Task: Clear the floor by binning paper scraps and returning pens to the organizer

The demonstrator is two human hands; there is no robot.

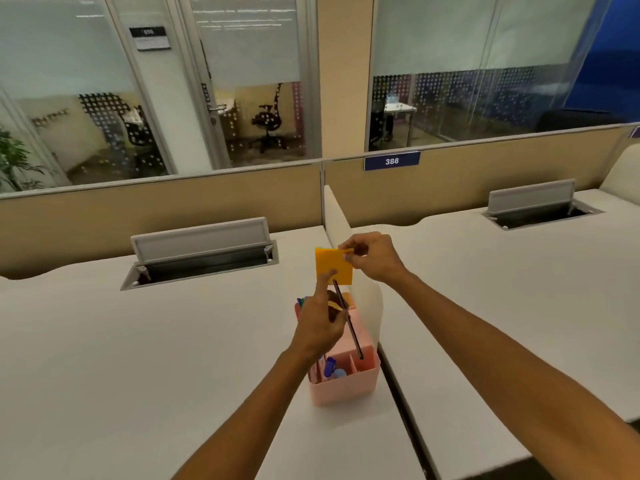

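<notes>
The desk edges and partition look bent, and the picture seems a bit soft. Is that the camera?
Head view: yes, the wide lens bows the partition and desk edges. Lighting is even, with hardly any shadows. The left hand, right hand, orange sticky notes and pen look slightly soft; the glass reflects ceiling lights.

Head view, down over desk (145,341)

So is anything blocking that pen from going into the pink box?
Nothing visible does. The left hand holds the pen slanted, its lower tip right over an open compartment of the pink box. The orange notes, pinched by the right hand, sit above, clear of the opening.
</notes>
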